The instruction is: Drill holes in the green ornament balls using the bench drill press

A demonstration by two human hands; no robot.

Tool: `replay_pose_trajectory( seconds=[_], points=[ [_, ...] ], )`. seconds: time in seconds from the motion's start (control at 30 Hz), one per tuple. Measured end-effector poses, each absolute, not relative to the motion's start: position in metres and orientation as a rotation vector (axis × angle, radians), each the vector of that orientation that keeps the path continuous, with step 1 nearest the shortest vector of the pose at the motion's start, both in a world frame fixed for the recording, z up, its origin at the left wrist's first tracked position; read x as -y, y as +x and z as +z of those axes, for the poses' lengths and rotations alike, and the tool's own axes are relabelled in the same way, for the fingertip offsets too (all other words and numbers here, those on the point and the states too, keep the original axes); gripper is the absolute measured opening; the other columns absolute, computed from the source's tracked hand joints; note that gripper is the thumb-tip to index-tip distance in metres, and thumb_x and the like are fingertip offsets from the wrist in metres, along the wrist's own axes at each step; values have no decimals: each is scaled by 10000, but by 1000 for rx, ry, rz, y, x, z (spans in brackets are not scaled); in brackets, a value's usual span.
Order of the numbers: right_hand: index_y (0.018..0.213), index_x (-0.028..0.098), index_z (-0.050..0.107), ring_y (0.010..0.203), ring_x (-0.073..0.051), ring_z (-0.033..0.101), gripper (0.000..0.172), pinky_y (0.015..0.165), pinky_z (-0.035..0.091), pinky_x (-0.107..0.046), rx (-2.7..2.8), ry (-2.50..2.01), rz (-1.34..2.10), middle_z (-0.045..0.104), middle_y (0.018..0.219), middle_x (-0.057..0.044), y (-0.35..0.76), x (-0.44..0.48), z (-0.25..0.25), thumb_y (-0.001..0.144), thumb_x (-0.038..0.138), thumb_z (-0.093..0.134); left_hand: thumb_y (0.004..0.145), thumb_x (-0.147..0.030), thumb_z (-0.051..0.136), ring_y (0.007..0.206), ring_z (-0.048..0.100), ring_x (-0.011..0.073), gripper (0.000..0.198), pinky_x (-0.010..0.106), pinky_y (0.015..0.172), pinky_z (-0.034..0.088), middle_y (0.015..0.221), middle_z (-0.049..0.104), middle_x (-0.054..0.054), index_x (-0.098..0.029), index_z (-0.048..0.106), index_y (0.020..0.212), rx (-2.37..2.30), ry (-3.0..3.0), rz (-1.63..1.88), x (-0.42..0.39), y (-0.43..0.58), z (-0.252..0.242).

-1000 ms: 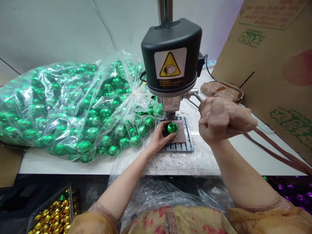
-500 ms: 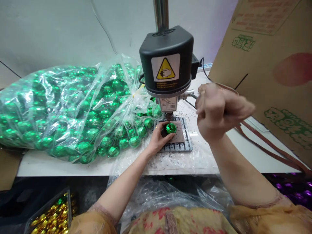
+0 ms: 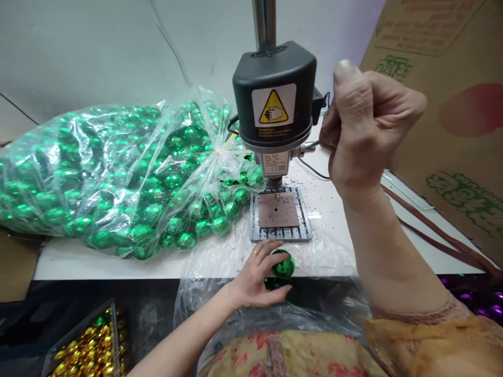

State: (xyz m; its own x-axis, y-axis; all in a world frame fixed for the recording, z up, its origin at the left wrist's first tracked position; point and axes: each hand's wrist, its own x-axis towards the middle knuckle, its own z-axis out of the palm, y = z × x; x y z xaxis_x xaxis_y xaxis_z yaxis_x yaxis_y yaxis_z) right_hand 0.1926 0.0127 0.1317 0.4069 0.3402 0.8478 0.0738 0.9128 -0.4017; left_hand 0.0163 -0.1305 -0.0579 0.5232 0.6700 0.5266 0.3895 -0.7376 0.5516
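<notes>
My left hand (image 3: 261, 275) is at the front edge of the table, fingers and thumb spread. A shiny green faceted ball (image 3: 283, 266) is at its fingertips; the index finger touches or overlaps it, while the thumb stands apart. More green shows just below, between finger and thumb. My right hand (image 3: 365, 123) is closed in a fist beside the drill press (image 3: 275, 99), at its feed lever (image 3: 312, 145); the grip end is hidden inside the fist. Under the drill bit, a brown pad (image 3: 278, 212) with a small hole lies on the slotted metal base (image 3: 281, 235).
A tied clear bag of green balls (image 3: 118, 178) fills the table's left. A cardboard carton (image 3: 451, 146) and brown straps (image 3: 432, 235) are at right. Clear plastic sheeting (image 3: 330, 303) hangs below the table edge. A bin of gold balls (image 3: 88, 345) is lower left. Dark shavings surround the base.
My left hand has moved from the pad toward me to the table edge with the green ball, and its fingers have spread. My right fist has risen, apparently with the lever.
</notes>
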Motion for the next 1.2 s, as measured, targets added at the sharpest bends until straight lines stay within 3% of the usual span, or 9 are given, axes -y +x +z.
replay_pose_trajectory(
  seconds=[0.17, 0.23, 0.33, 0.53, 0.63, 0.77, 0.9, 1.0, 1.2],
  points=[
    [488, 223, 410, 368, -61, 275, 473, 414, 261, -302, 1152, -486, 122, 353, 414, 60, 194, -16, 130, 908, 322, 603, 875, -130, 539, 1163, 616, 283, 260, 519, 1049, 460, 1118, 695, 101, -244, 600, 1101, -1207, 2395, 1270, 74, -1, -35],
    [485, 228, 410, 376, -66, 289, 487, 420, 275, -307, 1150, -496, 112, 348, 412, 56, 195, -19, 129, 898, 390, 613, 864, -97, 497, 1108, 608, 292, 239, 515, 1037, 454, 1050, 686, 108, -226, 628, 1018, -1464, 2323, 1221, 26, -10, -27],
    [495, 233, 408, 401, -80, 316, 506, 448, 309, -319, 1161, -523, 116, 346, 421, 44, 196, -23, 126, 909, 468, 580, 772, -52, 551, 1113, 582, 347, 281, 545, 1053, 423, 1032, 671, 147, -192, 666, 986, -1734, 2176, 1069, -44, -22, -22],
    [500, 228, 365, 408, -71, 310, 540, 443, 327, -307, 1192, -554, 112, 336, 423, 39, 196, -22, 125, 920, 512, 549, 583, -25, 713, 1048, 632, 333, 292, 449, 1001, 472, 928, 697, 102, -192, 688, 821, -1712, 2130, 769, -110, -25, -25],
    [503, 223, 362, 396, -62, 281, 528, 434, 317, -302, 1172, -533, 103, 331, 424, 48, 195, -19, 126, 925, 474, 558, 586, -60, 741, 1050, 636, 333, 269, 431, 997, 472, 936, 699, 89, -202, 679, 806, -1693, 2145, 755, -111, -25, -23],
    [499, 217, 402, 377, -46, 260, 498, 421, 291, -290, 1183, -487, 107, 327, 414, 64, 195, -17, 128, 920, 412, 583, 674, -117, 728, 1051, 619, 325, 305, 432, 1002, 456, 952, 665, 88, -203, 662, 960, -1712, 2145, 889, -86, -29, -12],
    [486, 203, 435, 359, -30, 269, 487, 419, 290, -277, 1185, -423, 155, 344, 403, 76, 196, -15, 128, 898, 389, 615, 770, -298, 767, 940, 614, 236, 407, 367, 917, 492, 948, 617, 47, -224, 586, 1128, -1648, 1854, 1378, -34, -29, 0],
    [479, 202, 431, 353, -31, 266, 499, 407, 287, -281, 1169, -423, 141, 350, 403, 75, 196, -16, 129, 880, 432, 619, 884, -488, 658, 866, 631, 177, 431, 312, 800, 530, 1000, 636, 40, -272, 550, 1240, -1288, 1433, 1429, 4, -19, 2],
    [488, 217, 417, 352, -42, 250, 487, 404, 288, -294, 1159, -428, 115, 344, 401, 70, 194, -19, 128, 893, 413, 602, 827, -535, 707, 993, 677, 219, 404, 403, 840, 598, 1103, 687, 67, -222, 595, 1057, -961, 851, 1276, 29, 9, -16]
  ],
)
